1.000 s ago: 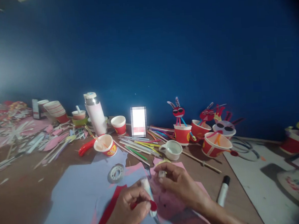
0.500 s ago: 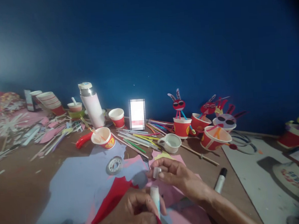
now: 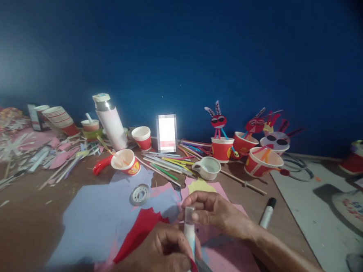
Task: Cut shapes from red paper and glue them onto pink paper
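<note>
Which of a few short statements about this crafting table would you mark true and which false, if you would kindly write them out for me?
1. The bare left hand holds a slim white plastic tube. True.
2. The bare right hand holds a small clear plastic cap. True.
3. The small clear plastic cap is well away from the tube. False: it is at the tube's upper end.
4. The round grey ring lies on red paper. False: it lies on pale blue paper.
5. A white marker with a black cap lies on the brown table. True.
6. The small white cup with a handle lies on its side. False: it stands upright.
</note>
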The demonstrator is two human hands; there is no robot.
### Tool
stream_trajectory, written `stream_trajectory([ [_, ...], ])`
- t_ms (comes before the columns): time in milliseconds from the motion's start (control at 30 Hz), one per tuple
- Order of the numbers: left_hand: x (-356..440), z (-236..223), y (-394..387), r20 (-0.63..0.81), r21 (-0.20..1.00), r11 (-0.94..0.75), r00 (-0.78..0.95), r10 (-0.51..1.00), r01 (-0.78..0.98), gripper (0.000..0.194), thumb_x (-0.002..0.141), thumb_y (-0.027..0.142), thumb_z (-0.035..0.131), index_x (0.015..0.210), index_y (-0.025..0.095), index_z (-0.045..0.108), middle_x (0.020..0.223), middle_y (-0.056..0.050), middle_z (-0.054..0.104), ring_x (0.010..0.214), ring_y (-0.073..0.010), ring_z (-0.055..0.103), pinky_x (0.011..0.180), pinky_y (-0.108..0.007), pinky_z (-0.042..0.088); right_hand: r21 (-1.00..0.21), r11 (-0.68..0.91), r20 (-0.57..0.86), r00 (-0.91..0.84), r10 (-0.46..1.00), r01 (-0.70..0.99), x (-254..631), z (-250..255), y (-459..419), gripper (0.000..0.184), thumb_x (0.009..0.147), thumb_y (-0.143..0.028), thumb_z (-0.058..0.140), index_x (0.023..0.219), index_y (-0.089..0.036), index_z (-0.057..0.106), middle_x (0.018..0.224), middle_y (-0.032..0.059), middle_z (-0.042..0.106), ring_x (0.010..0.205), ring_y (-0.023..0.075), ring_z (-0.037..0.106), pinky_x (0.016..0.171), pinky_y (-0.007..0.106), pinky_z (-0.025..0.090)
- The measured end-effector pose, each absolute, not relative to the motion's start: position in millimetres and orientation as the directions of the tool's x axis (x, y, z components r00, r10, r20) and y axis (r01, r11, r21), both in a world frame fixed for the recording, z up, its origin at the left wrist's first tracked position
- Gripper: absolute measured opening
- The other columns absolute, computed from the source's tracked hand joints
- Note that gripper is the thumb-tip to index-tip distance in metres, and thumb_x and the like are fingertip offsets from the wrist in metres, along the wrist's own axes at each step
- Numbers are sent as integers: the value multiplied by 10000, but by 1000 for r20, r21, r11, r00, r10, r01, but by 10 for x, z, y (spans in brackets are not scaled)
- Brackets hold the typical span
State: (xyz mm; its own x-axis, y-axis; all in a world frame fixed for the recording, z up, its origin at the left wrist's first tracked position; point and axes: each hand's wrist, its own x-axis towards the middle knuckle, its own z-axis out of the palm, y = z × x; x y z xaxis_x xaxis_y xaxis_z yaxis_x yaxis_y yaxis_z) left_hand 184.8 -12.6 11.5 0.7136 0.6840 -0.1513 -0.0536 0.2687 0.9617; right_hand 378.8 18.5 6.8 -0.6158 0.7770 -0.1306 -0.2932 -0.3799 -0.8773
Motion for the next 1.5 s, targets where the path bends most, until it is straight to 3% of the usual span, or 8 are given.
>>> stream_trajectory([
  [367, 1846, 108, -112, -149, 961, 272, 721, 677, -58, 263, 757, 414, 667, 730, 164, 743, 808, -88, 623, 668, -145, 514, 622, -263, 376, -880, -392, -166, -600, 782, -268, 3758, 117, 159, 341, 676, -350, 782, 898, -162, 604, 837, 45, 721, 775, 148, 664, 715, 274, 444],
  [533, 1844, 96, -118, -148, 958, 276, 694, 705, -76, 280, 748, 426, 678, 693, 155, 724, 815, -82, 634, 599, -108, 482, 555, -240, 341, -905, -344, -140, -587, 798, -252, 3758, 133, 159, 339, 682, -367, 772, 895, -156, 614, 805, 34, 713, 699, 116, 632, 649, 237, 427],
  [800, 1832, 26, -119, -188, 943, 325, 697, 692, -69, 340, 716, 492, 687, 720, 154, 722, 760, -66, 594, 566, -106, 465, 526, -239, 322, -982, -187, -165, -524, 835, 13, 3771, 129, 114, 289, 719, -408, 716, 889, -177, 688, 780, 26, 680, 665, 137, 600, 593, 250, 435],
  [967, 1845, 45, -134, -185, 951, 306, 700, 690, -50, 321, 738, 471, 671, 689, 158, 720, 729, -68, 575, 621, -137, 477, 568, -257, 347, -990, 34, -49, -545, 837, 141, 3816, 139, 153, 155, 760, -268, 687, 896, -206, 727, 937, 36, 666, 851, 168, 602, 732, 278, 455],
  [1100, 1852, 11, -145, -150, 951, 294, 692, 706, -93, 306, 747, 450, 668, 674, 155, 703, 676, -58, 569, 610, -138, 476, 559, -256, 343, -989, 61, -23, -554, 832, 133, 3835, 143, 176, 167, 761, -252, 683, 915, -200, 722, 968, 44, 670, 912, 184, 599, 807, 309, 450],
  [1333, 1881, -91, -145, -136, 954, 279, 661, 738, -114, 216, 734, 329, 671, 629, 141, 668, 646, -43, 568, 555, -110, 459, 508, -233, 316, -993, 1, -60, -531, 845, 115, 3787, 169, 130, 160, 757, -272, 674, 879, -176, 713, 1002, 53, 670, 871, 173, 612, 700, 247, 466],
  [1500, 1883, -94, -145, -229, 952, 303, 559, 797, -42, 88, 660, 137, 604, 574, 145, 622, 622, -5, 543, 473, -84, 454, 447, -213, 291, -991, -6, -69, -463, 884, 137, 3787, 246, 136, 122, 773, -238, 640, 863, -176, 694, 819, 19, 676, 683, 131, 607, 612, 231, 470],
])
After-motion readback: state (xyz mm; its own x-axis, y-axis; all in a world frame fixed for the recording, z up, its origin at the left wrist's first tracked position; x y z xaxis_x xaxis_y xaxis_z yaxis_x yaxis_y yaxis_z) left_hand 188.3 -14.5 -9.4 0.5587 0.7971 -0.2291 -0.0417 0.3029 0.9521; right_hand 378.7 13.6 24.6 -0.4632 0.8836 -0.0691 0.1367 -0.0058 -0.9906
